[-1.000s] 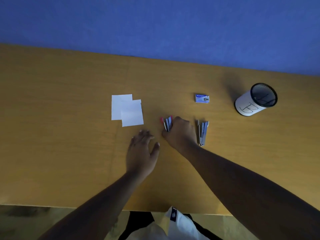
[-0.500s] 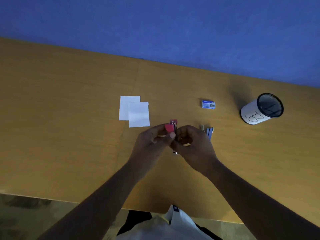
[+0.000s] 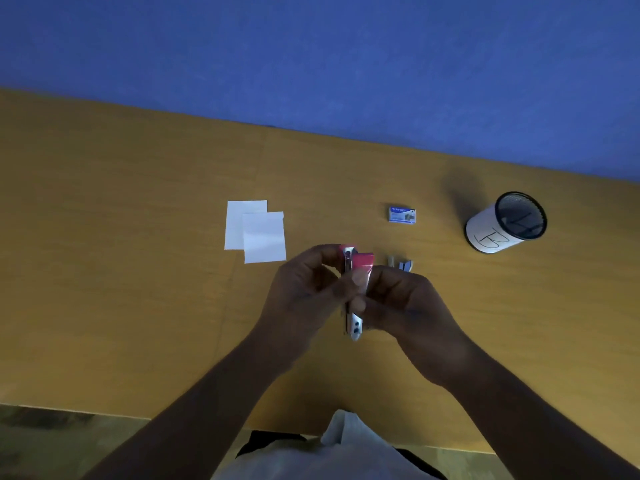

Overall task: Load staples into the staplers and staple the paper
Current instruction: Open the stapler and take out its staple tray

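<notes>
Both hands meet above a wooden desk [image 3: 138, 271], working a pink stapler [image 3: 356, 275] held clear of the surface. The left hand [image 3: 304, 296] clamps its near side while the right hand [image 3: 405, 306] closes on the pink top, which appears swung partly away from the metal body. A second stapler [image 3: 403, 265] lies just beyond the right hand, the staple box [image 3: 401, 215] farther back, and two overlapping paper sheets [image 3: 256, 233] to the left. A mesh cup [image 3: 505, 223] stands well to the right. The stapler looks small and springy; a thumb slipping off the top could let it snap shut on a fingertip. Whether any staples sit inside cannot be told.
</notes>
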Action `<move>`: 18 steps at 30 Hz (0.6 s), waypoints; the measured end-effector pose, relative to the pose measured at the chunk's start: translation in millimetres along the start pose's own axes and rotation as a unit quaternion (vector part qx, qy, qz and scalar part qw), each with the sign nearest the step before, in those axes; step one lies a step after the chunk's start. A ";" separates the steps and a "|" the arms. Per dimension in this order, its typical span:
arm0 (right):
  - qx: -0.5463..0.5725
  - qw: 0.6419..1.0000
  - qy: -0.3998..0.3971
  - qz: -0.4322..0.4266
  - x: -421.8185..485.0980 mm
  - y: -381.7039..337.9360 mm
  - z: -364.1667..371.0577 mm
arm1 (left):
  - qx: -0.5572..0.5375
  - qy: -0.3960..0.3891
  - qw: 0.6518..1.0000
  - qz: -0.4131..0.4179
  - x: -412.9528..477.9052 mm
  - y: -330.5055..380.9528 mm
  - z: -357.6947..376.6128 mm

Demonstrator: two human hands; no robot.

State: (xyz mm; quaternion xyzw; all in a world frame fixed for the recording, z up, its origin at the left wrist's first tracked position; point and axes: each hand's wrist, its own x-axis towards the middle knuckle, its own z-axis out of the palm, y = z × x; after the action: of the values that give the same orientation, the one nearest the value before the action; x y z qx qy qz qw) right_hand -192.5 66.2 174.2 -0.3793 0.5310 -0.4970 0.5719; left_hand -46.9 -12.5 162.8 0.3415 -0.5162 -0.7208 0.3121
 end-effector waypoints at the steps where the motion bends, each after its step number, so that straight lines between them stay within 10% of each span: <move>1: 0.033 0.999 -0.007 0.012 -1.2 -2.4 0.0 | -0.018 -0.013 1.000 -0.003 2.0 4.5 1.9; 8: 0.075 0.997 -0.017 0.006 -5.4 -18.9 5.6 | 0.015 0.014 0.998 0.054 11.9 22.2 21.6; 18: -0.208 0.967 0.082 -0.119 -8.2 -49.1 12.0 | 0.072 0.000 0.985 0.154 4.8 35.5 30.9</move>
State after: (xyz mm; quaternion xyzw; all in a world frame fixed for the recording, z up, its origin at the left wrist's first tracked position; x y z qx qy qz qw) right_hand -188.3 62.3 225.2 -0.5083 0.6186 -0.4695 0.3721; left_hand -71.3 -9.7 203.3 0.2792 -0.6137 -0.6248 0.3937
